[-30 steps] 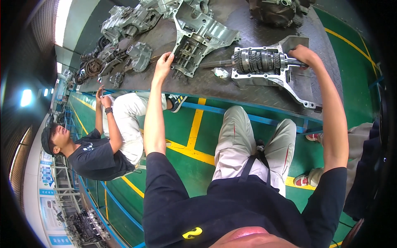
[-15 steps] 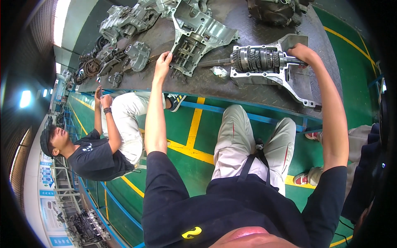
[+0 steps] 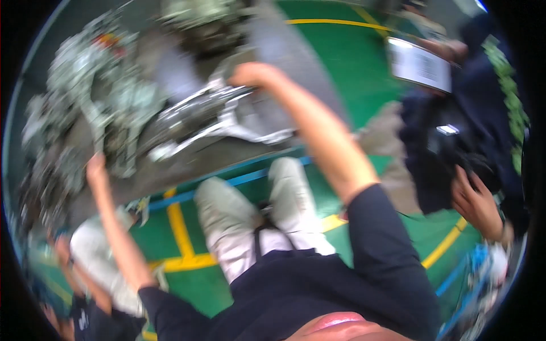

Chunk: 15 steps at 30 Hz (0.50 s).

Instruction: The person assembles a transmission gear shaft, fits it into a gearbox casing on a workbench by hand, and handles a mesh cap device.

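Note:
The picture is smeared by motion. My left hand (image 3: pixel 98 166) is closed on the near edge of an open grey metal gearbox housing half (image 3: pixel 132 113), which lies on the bench. To its right sits a second housing half (image 3: pixel 230 124) with a shaft of gears (image 3: pixel 185 118) lying in it. My right hand (image 3: pixel 250 75) is closed at the far right end of that second half, by the shaft's end; its fingertips are partly hidden.
A dark metal bench (image 3: pixel 278 51) carries more blurred metal castings (image 3: pixel 62 136) at left and a bulky unit (image 3: pixel 202 25) at the back. A person sits at lower left (image 3: pixel 96 310). On the right, people hold a white sheet or board (image 3: pixel 420 65) and a dark camera-like device (image 3: pixel 466 153).
The view has swung right, shifting the bench leftward and showing more of the people at right. Both my hands remain at the same two housing halves.

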### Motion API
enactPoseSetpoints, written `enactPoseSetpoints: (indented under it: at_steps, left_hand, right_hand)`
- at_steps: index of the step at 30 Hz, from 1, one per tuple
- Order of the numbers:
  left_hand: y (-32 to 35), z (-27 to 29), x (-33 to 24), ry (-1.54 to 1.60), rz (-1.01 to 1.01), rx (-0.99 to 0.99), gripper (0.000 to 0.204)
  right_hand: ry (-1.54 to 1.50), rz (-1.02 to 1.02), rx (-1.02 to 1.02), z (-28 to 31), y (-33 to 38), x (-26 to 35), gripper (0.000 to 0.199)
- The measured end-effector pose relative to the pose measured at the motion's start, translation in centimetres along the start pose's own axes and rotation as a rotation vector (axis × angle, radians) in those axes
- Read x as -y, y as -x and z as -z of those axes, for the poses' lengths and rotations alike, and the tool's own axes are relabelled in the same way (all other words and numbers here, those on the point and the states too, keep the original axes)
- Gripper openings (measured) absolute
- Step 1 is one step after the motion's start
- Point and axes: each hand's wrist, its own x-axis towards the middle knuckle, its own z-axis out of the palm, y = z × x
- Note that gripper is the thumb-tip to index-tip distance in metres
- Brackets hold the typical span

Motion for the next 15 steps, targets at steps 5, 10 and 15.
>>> enactPoseSetpoints:
  at_steps: [5,10,15]
  left_hand:
    - [-2.5,0.3,11.6,0.312,0.235,0.007,0.045]
    - [-3.0,-2.9,8.0,0.344,0.288,0.079,0.047]
    - [-2.3,-1.4,7.7,0.359,0.298,0.102,0.048]
  right_hand:
    - [-0.043,-0.143,-0.207,0.9,1.4,2.8,0.050]
    - [-0.023,-0.210,-0.212,1.4,1.6,0.8,0.046]
    - [-0.037,-0.228,-0.173,1.3,1.3,1.8,0.042]
